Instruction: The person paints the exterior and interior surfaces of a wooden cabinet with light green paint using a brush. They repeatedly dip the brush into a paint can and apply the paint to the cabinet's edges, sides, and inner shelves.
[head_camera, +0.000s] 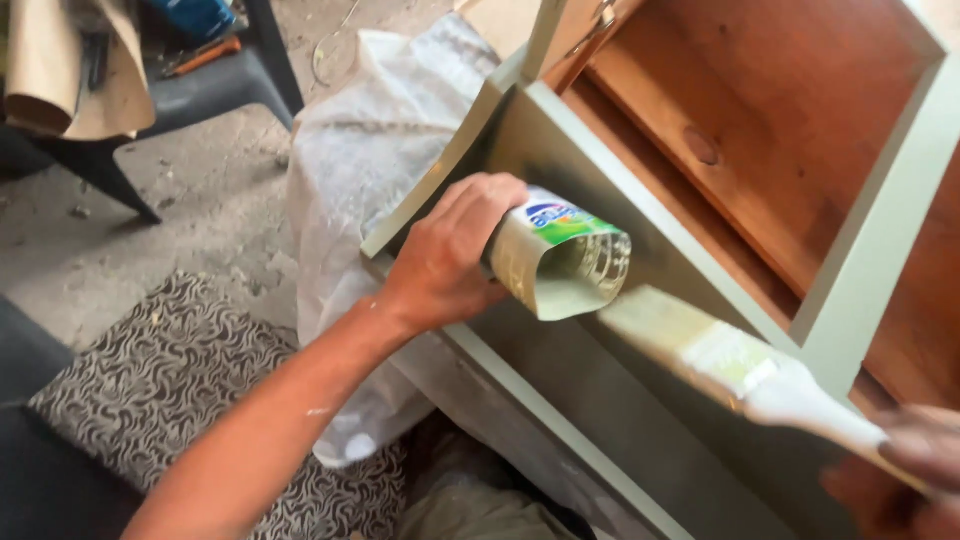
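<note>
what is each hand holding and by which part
Left hand grips the cut-open clear plastic bottle around its closed end; right hand holds the pale-bristled paintbrush by its handle.

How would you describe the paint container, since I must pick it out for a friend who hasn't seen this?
Find the grey-green painted wooden cabinet frame. Against its inner face, the left hand grips a cut-off clear plastic bottle lying sideways. Its green-and-blue label and paint-smeared open mouth distinguish it from the paintbrush beside it.

A single head-worn camera looks steeply down, close over the pale green frame and the concrete floor.
</note>
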